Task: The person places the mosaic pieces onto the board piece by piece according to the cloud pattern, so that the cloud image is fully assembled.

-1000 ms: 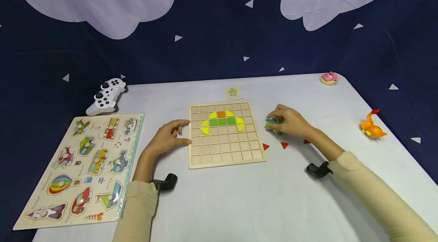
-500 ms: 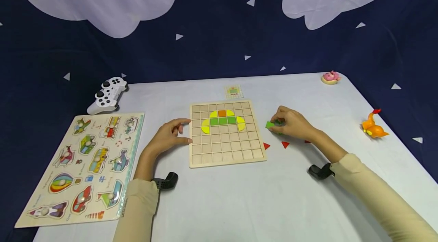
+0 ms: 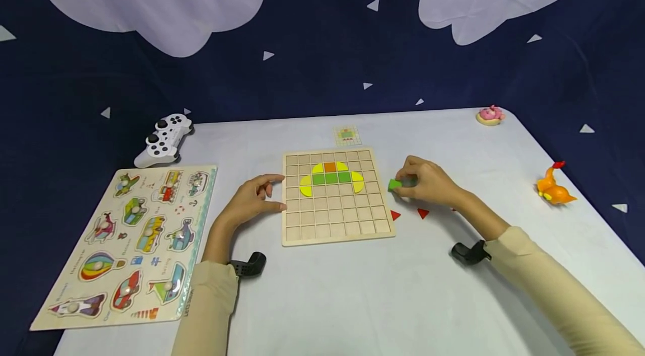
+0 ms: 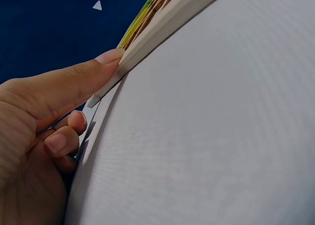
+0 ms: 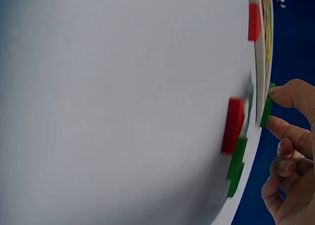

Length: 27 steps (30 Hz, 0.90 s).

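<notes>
In the head view my right hand (image 3: 427,181) is just right of the wooden grid board (image 3: 337,235). Its thumb and index finger pinch a green square tile (image 3: 395,184), seen edge-on as a green tile (image 5: 267,106) in the right wrist view. More green tiles (image 5: 236,158) lie on the table below that hand. My left hand (image 3: 250,199) touches the board's left edge with thumb and index fingertip, those fingers stretched out and the others bent. The board carries yellow quarter-round pieces (image 3: 305,186), an orange square (image 3: 330,167) and a row of green squares (image 3: 331,178).
Red triangles (image 3: 423,213) lie right of the board. Behind it is a small pattern card (image 3: 347,135). A vehicle puzzle board (image 3: 126,244) and white game controller (image 3: 165,140) are at left. An orange toy (image 3: 553,188) and pink toy (image 3: 490,115) sit at right.
My right hand has lifted a green tile from the pile and now holds it at the fingertips, close to the board. The left hand stays at the board's edge.
</notes>
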Each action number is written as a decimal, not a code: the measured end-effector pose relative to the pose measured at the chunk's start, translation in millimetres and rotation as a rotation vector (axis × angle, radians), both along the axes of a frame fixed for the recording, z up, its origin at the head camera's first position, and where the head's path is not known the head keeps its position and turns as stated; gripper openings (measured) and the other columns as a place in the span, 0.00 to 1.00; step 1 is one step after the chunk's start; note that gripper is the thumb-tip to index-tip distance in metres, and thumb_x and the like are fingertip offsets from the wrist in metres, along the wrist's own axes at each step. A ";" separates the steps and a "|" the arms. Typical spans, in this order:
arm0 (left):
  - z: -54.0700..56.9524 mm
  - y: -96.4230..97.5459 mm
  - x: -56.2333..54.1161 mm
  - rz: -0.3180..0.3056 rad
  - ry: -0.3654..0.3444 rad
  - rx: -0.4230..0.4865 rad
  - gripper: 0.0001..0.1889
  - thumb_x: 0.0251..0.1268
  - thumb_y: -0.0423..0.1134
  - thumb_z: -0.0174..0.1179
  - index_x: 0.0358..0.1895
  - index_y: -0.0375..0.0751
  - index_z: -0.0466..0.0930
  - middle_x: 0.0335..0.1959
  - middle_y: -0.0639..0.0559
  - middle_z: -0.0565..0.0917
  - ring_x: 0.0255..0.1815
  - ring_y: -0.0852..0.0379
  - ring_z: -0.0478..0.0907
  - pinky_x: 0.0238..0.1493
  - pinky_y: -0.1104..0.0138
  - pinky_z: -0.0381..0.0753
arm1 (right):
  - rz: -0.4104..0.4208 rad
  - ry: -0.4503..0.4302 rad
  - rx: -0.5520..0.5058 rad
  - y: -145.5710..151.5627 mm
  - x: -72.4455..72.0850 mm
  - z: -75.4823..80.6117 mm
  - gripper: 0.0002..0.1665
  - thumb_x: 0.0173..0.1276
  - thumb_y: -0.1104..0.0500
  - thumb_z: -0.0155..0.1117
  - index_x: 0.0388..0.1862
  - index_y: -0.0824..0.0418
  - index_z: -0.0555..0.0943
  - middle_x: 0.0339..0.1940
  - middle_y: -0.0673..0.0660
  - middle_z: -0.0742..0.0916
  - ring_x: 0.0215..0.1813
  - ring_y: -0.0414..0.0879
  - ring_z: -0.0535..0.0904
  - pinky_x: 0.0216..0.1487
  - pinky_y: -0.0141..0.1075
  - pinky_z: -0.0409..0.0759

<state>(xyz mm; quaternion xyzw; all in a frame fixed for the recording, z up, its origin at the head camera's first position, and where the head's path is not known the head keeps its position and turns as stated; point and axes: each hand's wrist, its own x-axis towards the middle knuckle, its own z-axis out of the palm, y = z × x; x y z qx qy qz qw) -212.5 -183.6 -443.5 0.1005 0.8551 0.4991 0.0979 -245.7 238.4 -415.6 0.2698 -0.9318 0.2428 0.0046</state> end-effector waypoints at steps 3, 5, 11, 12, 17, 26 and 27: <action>0.0 0.4 0.2 0.002 0.001 -0.002 0.35 0.49 0.35 0.76 0.65 0.42 0.75 0.33 0.50 0.68 0.24 0.58 0.57 0.33 0.66 0.61 | 0.017 0.009 -0.012 -8.7 1.1 1.4 0.13 0.53 0.57 0.77 0.36 0.61 0.88 0.31 0.51 0.77 0.33 0.43 0.70 0.35 0.36 0.69; 0.3 0.4 0.5 0.002 -0.001 -0.001 0.35 0.49 0.35 0.76 0.65 0.42 0.75 0.33 0.50 0.68 0.24 0.58 0.56 0.34 0.66 0.61 | 0.026 0.002 -0.020 -15.5 1.6 2.4 0.13 0.54 0.56 0.77 0.37 0.61 0.88 0.31 0.51 0.77 0.33 0.44 0.70 0.35 0.36 0.68; 0.2 0.9 1.0 0.007 -0.001 0.001 0.35 0.49 0.35 0.76 0.65 0.42 0.75 0.32 0.50 0.68 0.24 0.58 0.57 0.33 0.66 0.61 | 0.064 -0.033 -0.018 -39.5 3.4 5.0 0.13 0.56 0.55 0.75 0.39 0.60 0.88 0.33 0.51 0.78 0.36 0.45 0.71 0.38 0.38 0.70; 0.2 1.1 1.0 0.008 -0.001 0.001 0.35 0.49 0.35 0.76 0.65 0.42 0.75 0.32 0.50 0.68 0.24 0.58 0.57 0.33 0.66 0.61 | 0.075 -0.032 -0.018 -43.5 3.7 5.1 0.13 0.56 0.55 0.75 0.39 0.59 0.88 0.34 0.51 0.78 0.36 0.45 0.72 0.38 0.38 0.70; 1.1 1.9 1.2 0.009 -0.006 0.000 0.35 0.49 0.36 0.76 0.65 0.42 0.75 0.32 0.50 0.68 0.25 0.57 0.57 0.33 0.66 0.61 | 0.129 -0.013 -0.035 -60.6 3.5 4.7 0.12 0.55 0.56 0.76 0.38 0.59 0.88 0.33 0.51 0.79 0.34 0.43 0.72 0.36 0.36 0.71; 2.3 1.1 2.2 0.010 -0.011 0.006 0.35 0.49 0.35 0.75 0.66 0.41 0.75 0.32 0.50 0.68 0.24 0.58 0.57 0.32 0.67 0.60 | 0.160 -0.062 -0.032 -85.2 2.1 8.5 0.14 0.55 0.55 0.76 0.39 0.60 0.88 0.35 0.51 0.79 0.37 0.43 0.74 0.40 0.37 0.74; 2.2 1.2 2.1 0.011 -0.011 0.007 0.35 0.49 0.35 0.75 0.66 0.41 0.75 0.32 0.50 0.68 0.24 0.58 0.57 0.32 0.67 0.60 | 0.164 -0.064 -0.029 -87.6 1.9 8.1 0.14 0.55 0.55 0.75 0.39 0.60 0.88 0.35 0.51 0.79 0.36 0.43 0.73 0.39 0.37 0.73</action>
